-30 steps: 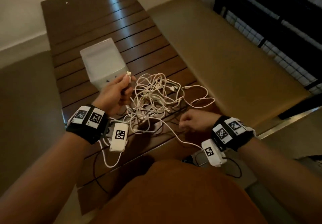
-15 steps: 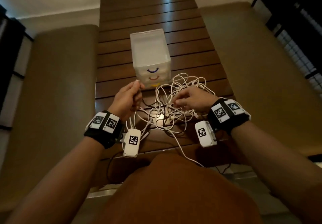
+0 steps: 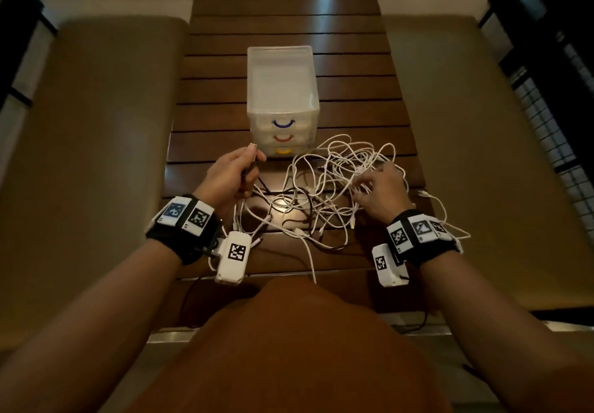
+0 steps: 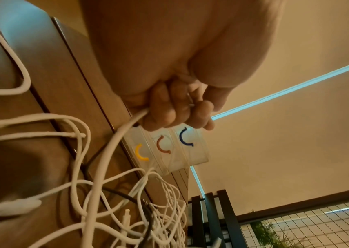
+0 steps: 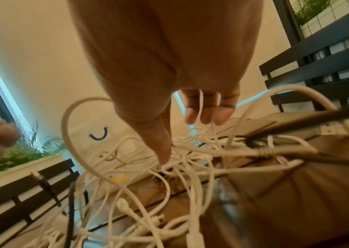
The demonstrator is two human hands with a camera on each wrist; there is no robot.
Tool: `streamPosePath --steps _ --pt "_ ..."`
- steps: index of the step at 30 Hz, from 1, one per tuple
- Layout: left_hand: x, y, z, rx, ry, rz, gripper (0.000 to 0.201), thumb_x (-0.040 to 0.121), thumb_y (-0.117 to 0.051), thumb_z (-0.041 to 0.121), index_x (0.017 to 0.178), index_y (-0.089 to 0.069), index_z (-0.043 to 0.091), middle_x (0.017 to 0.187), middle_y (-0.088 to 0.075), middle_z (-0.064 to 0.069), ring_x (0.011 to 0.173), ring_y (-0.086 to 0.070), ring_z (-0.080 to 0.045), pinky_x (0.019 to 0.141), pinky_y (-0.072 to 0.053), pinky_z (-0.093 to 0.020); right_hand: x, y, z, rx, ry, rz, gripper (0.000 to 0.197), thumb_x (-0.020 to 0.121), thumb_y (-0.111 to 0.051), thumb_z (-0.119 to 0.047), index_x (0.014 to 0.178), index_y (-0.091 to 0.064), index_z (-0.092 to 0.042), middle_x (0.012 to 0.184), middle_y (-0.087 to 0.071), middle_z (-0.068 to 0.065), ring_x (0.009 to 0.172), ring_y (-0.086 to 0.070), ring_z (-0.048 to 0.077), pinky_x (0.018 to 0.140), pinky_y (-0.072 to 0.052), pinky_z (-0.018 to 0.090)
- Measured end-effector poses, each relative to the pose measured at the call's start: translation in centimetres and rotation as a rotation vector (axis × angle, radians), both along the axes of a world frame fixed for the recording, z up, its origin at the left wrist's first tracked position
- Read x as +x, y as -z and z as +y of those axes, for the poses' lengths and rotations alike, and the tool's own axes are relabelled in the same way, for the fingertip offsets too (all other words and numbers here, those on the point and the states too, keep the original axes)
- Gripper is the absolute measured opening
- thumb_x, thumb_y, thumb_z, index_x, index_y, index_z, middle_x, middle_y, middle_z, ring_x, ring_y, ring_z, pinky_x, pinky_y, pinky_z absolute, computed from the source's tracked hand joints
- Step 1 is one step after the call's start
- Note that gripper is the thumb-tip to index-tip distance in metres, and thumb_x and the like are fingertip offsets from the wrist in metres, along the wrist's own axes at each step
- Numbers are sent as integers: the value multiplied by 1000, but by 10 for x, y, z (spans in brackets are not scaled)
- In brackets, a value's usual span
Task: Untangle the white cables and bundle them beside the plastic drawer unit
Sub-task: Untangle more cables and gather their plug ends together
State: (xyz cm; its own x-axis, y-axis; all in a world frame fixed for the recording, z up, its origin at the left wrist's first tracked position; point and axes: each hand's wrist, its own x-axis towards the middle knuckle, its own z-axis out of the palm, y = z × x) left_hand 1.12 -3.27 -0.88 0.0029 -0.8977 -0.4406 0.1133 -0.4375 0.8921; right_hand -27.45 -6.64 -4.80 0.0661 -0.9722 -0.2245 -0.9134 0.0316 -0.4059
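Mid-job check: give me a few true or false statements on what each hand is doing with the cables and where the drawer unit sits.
1. The left hand grips a white cable with its plug end sticking up. True.
2. The right hand is closed in a fist, clear of the cables. False: its fingers are spread into the tangle.
3. The drawer unit stands on the wooden table. True.
4. The cables are already bundled neatly. False: they lie in a loose tangle.
5. All three drawer handles are blue. False: blue, red, yellow.
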Motion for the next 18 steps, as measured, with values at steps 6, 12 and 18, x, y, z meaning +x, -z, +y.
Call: streamPosePath --steps 6,12,18 --pt "-33 -6 -7 -12 62 -9 31 102 -37 34 87 -58 17 54 -38 2 41 -27 -8 38 -21 -18 27 23 18 252 -118 -53 54 85 -63 -25 136 -46 -18 139 -39 16 128 -42 35 107 -40 40" --pt "-40 -5 -8 -7 71 5 30 101 -41 35 87 -60 17 54 -39 2 41 -28 -9 36 -23 -18 79 16 18 270 -373 -212 64 85 -66 -25 143 -42 -19 148 -37 9 135 -39 27 110 -35 36" --pt "-31 -1 -4 -6 42 14 30 101 -40 34 87 -59 17 52 -40 5 41 -28 -8 37 -22 -19 42 -16 19 187 -194 -599 28 88 -66 -37 111 -68 -22 121 -61 -1 111 -57 10 93 -46 26"
